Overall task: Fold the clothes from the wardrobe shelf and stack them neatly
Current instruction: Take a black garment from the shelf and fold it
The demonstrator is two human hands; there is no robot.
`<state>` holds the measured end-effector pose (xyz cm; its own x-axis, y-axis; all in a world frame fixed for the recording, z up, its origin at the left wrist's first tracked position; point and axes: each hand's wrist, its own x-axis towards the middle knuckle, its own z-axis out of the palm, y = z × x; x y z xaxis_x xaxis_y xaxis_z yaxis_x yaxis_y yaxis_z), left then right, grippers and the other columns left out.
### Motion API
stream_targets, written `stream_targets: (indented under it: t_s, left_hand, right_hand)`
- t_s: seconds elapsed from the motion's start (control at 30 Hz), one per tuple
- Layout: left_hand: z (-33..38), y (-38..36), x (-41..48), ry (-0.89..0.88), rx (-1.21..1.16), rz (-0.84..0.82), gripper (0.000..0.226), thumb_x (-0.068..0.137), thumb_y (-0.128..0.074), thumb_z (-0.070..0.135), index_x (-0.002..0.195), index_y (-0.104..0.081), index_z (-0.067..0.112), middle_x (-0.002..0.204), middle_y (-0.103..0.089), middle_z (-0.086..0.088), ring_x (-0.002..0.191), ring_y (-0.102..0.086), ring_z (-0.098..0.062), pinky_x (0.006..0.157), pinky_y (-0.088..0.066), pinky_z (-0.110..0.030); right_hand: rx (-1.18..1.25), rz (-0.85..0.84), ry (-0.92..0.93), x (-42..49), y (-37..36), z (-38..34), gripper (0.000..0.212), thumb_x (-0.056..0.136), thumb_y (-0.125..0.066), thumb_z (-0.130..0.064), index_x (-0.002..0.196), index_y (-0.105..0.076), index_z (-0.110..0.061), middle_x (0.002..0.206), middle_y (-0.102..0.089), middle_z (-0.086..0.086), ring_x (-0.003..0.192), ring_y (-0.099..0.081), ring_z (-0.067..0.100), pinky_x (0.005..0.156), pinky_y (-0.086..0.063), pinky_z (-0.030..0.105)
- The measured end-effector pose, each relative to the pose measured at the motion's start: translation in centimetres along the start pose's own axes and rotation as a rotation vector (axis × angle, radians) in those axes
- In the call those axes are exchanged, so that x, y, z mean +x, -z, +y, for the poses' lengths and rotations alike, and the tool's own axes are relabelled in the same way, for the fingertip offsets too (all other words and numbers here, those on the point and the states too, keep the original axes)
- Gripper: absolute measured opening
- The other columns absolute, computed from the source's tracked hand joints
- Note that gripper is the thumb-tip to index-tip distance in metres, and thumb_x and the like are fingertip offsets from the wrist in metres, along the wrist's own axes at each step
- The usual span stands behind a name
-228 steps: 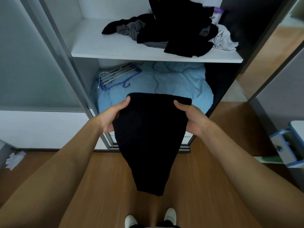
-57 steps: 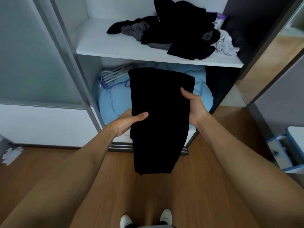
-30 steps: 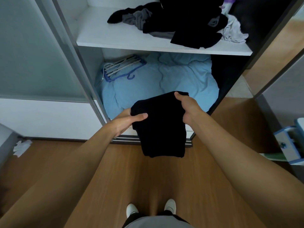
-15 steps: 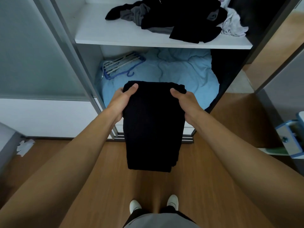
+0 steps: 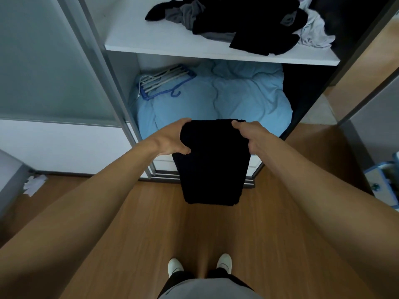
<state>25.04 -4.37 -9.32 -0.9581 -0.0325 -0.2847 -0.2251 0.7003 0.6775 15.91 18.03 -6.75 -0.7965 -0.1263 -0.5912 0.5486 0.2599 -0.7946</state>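
A folded black garment [image 5: 212,165] hangs in the air in front of the open wardrobe, held by its top edge. My left hand [image 5: 171,139] grips its upper left corner, thumb over the front. My right hand [image 5: 250,135] grips the upper right corner. On the white wardrobe shelf [image 5: 155,37] above lies a loose heap of black and grey clothes [image 5: 239,20], with a white garment [image 5: 314,33] at its right end. The shelf's left half is bare.
Below the shelf a light blue quilt [image 5: 233,98] fills the compartment, with a bundle of white and blue hangers [image 5: 164,80] on it. A sliding door frame [image 5: 101,78] stands at the left. Wooden floor [image 5: 216,234] lies underfoot; a blue-white drawer unit [image 5: 384,182] sits at right.
The garment has been folded shorter and now hangs lower, over the quilt's front edge. Both hands have shifted their grip on its top corners. The view has tipped downward a little.
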Motion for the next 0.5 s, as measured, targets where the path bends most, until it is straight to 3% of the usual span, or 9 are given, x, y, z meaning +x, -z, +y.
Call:
stream_targets:
  t_s: [0.1,0.2,0.27,0.37,0.4,0.47,0.5]
  left_hand:
    - [-0.1,-0.1,0.2,-0.016,0.068,0.060,0.072,0.076,-0.076,0.014,0.142,-0.046,0.021,0.132,-0.056,0.002,0.116,-0.052,-0.014,0.094,-0.039,-0.020]
    - [-0.9,0.3,-0.1,-0.010,0.000,0.088,0.052,0.075,-0.071,0.012,0.124,-0.061,0.023,0.110,-0.065,0.007,0.100,-0.062,-0.011,0.081,-0.047,-0.017]
    - [-1.5,0.9,-0.4,-0.009,-0.044,0.085,0.045,0.076,-0.071,0.009,0.118,-0.065,0.022,0.103,-0.067,0.008,0.095,-0.065,-0.006,0.078,-0.049,-0.014]
    - [-2.0,2.1,-0.6,-0.003,-0.036,0.100,0.042,0.078,-0.073,0.009,0.117,-0.066,0.024,0.097,-0.066,0.014,0.091,-0.064,0.000,0.071,-0.046,-0.008]
    - [-2.1,2.6,-0.7,0.000,-0.031,0.105,0.043,0.078,-0.075,0.010,0.118,-0.065,0.023,0.097,-0.065,0.017,0.091,-0.063,0.001,0.071,-0.044,-0.006]
    - [-2.2,3.7,-1.0,0.007,-0.009,0.090,0.047,0.077,-0.081,0.014,0.121,-0.065,0.021,0.099,-0.066,0.015,0.094,-0.064,-0.003,0.077,-0.046,-0.008]
    - [-2.3,4.3,-1.2,0.013,0.021,0.072,0.051,0.075,-0.084,0.016,0.122,-0.064,0.020,0.101,-0.067,0.011,0.096,-0.065,-0.008,0.083,-0.049,-0.014]
  right_hand:
    - [-0.008,0.040,0.049,0.3,-0.1,0.9,0.060,0.091,-0.072,-0.030,0.137,-0.046,-0.001,0.111,-0.064,0.010,0.080,-0.067,0.018,0.047,-0.053,0.022]
    - [-0.012,-0.086,0.117,0.5,0.1,1.6,0.080,0.084,-0.079,-0.029,0.148,-0.033,-0.017,0.116,-0.062,-0.001,0.090,-0.066,0.011,0.058,-0.054,0.020]
    - [-0.215,-0.259,0.186,0.3,-0.1,1.7,0.073,0.077,-0.085,-0.028,0.140,-0.047,-0.022,0.112,-0.065,-0.007,0.095,-0.067,0.007,0.068,-0.053,0.015]
    - [-0.626,-0.366,0.364,-0.3,-1.3,1.6,0.057,0.071,-0.089,-0.022,0.119,-0.058,-0.022,0.101,-0.064,-0.010,0.081,-0.065,-0.001,0.058,-0.047,0.004]
    - [-0.778,-0.340,0.419,-0.2,-1.8,1.6,0.065,0.071,-0.089,-0.023,0.125,-0.054,-0.019,0.108,-0.061,-0.010,0.088,-0.063,0.002,0.066,-0.049,0.007]
    - [-1.080,-0.243,0.473,0.1,-2.8,1.4,0.071,0.072,-0.087,-0.027,0.132,-0.050,-0.014,0.115,-0.058,-0.002,0.101,-0.059,0.016,0.083,-0.053,0.026]
    - [-1.187,-0.194,0.485,0.2,-3.2,1.2,0.059,0.073,-0.085,-0.028,0.122,-0.055,-0.012,0.106,-0.060,0.001,0.093,-0.060,0.018,0.074,-0.052,0.030]
